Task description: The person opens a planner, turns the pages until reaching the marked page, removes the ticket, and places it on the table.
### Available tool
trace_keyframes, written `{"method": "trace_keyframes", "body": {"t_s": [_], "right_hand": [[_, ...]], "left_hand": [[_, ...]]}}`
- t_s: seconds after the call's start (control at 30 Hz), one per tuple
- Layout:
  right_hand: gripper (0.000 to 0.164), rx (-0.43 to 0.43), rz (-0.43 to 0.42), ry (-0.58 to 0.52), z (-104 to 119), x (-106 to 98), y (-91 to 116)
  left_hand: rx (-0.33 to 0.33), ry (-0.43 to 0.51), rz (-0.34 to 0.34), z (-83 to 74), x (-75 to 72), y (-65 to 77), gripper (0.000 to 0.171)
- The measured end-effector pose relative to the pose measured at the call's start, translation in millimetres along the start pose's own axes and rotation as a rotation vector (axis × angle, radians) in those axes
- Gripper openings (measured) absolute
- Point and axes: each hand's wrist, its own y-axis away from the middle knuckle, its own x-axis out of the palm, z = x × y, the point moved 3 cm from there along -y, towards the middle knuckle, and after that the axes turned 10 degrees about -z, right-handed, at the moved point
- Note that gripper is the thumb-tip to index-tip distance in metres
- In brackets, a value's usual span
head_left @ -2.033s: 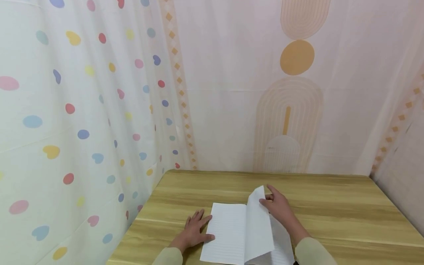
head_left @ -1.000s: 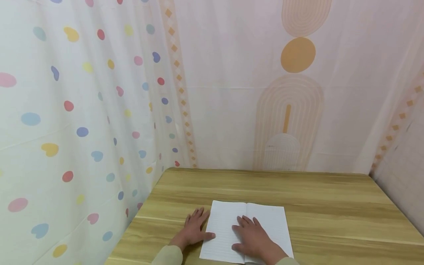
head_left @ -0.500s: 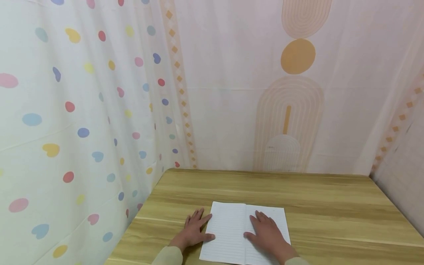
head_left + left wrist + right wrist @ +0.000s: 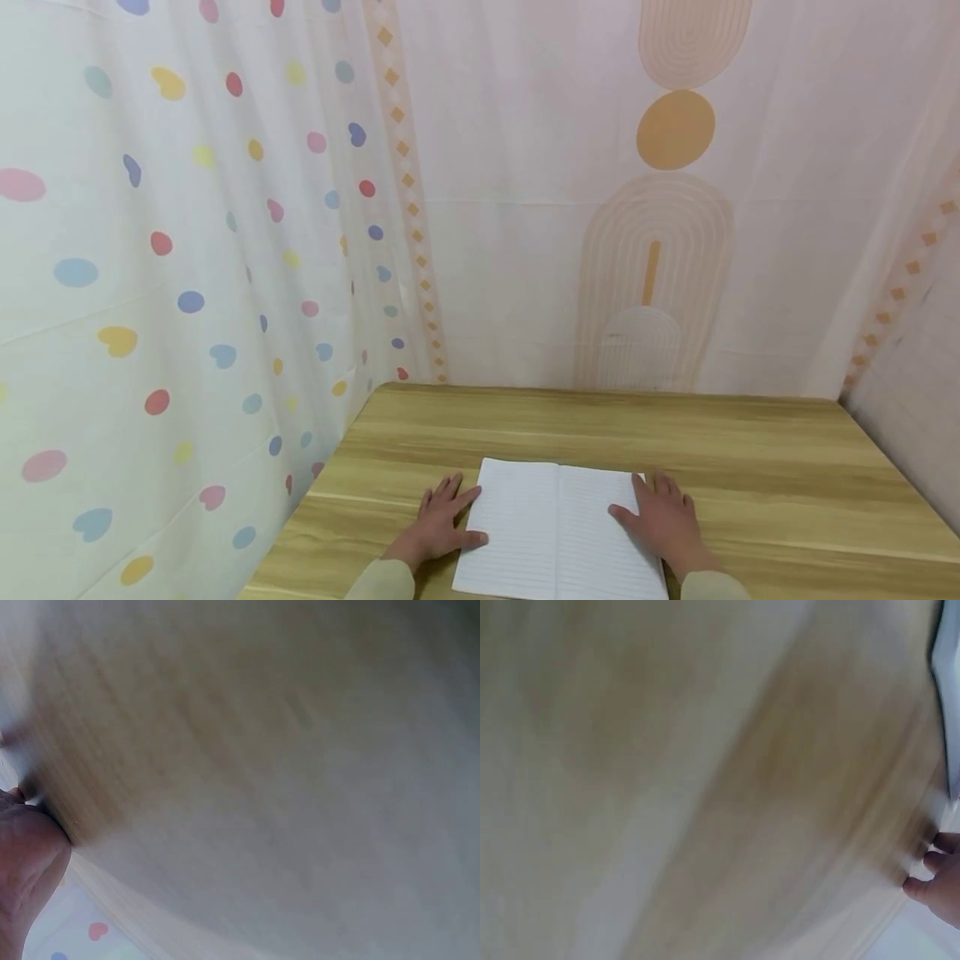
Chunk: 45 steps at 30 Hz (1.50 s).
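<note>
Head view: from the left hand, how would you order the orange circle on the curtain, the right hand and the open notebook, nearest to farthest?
1. Open notebook: touching the left hand, to its right.
2. Right hand: at the notebook's right edge.
3. Orange circle: high on the back curtain.

Shows blurred wood-grained bench [image 4: 202,750], part of the left hand [image 4: 30,862] at left, pale cloth [image 4: 64,911] with 1 red heart [image 4: 98,931].

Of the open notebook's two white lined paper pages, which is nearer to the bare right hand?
The right white lined paper page: the right hand overlaps its outer edge. The left page lies across the fold, by the bare left hand.
</note>
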Motion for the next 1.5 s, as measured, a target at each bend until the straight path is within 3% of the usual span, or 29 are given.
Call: {"method": "trace_keyframes", "body": {"t_s": [0.23, 0.93, 1.3, 1.5], "right_hand": [[0.084, 0.045, 0.063, -0.017, -8, -5, -4], [0.084, 0.056, 0.032, -0.013, -5, -9, -3], [0.057, 0.051, -0.032, -0.033, -5, -8, -5], [0.043, 0.030, -0.111, -0.071, 2, -11, -9]], "left_hand": [[0.000, 0.008, 0.006, -0.7, 0.8, 1.0, 0.082], [-0.003, 0.024, 0.001, -2.1, -1.3, 2.0, 0.081], [-0.003, 0.015, 0.007, -0.2, -0.6, 0.0, 0.084], [0.009, 0.010, 0.000, -2.9, -2.0, 1.1, 0.081]]}}
